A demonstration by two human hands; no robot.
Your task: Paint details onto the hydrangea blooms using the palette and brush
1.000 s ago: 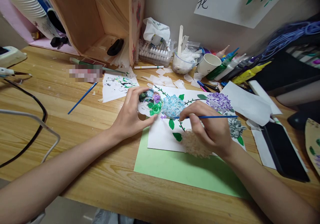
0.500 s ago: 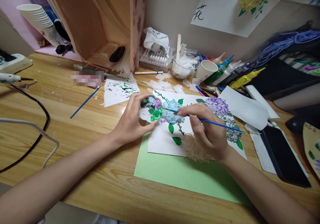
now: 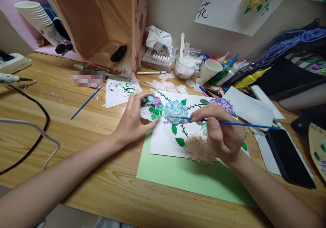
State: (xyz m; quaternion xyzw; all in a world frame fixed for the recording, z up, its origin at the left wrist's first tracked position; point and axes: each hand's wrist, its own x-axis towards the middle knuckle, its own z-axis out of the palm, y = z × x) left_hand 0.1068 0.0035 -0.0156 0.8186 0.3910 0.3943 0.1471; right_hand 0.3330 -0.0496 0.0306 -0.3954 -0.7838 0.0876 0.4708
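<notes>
My left hand (image 3: pixel 132 119) grips the rim of a small paint palette (image 3: pixel 147 113) smeared with green, purple, blue and black. Between the fingers of my right hand (image 3: pixel 221 129) is a blue-handled paintbrush (image 3: pixel 244 123), its tip pointing left over the blue flower. White paper (image 3: pixel 163 143) lies under the brush, bearing a textured blue flower (image 3: pixel 175 111), a purple flower (image 3: pixel 224 105), a beige flower (image 3: pixel 200 148) and painted green leaves. My right hand hides part of the picture. Below the paper is a light green sheet (image 3: pixel 178 173).
A second blue brush (image 3: pixel 86 103) and a paint-stained paper (image 3: pixel 119 93) lie to the left. Behind are a tub of scraps (image 3: pixel 187 70), a paper cup (image 3: pixel 211 70) and paint bottles (image 3: pixel 224 72). A black phone-like slab (image 3: pixel 292 160) rests at right; cables (image 3: pixel 46 119) cross the left side.
My right hand has drawn the brush to the right, its tip leaving the palette's edge for the blue flower. My left hand and the palette have shifted slightly left.
</notes>
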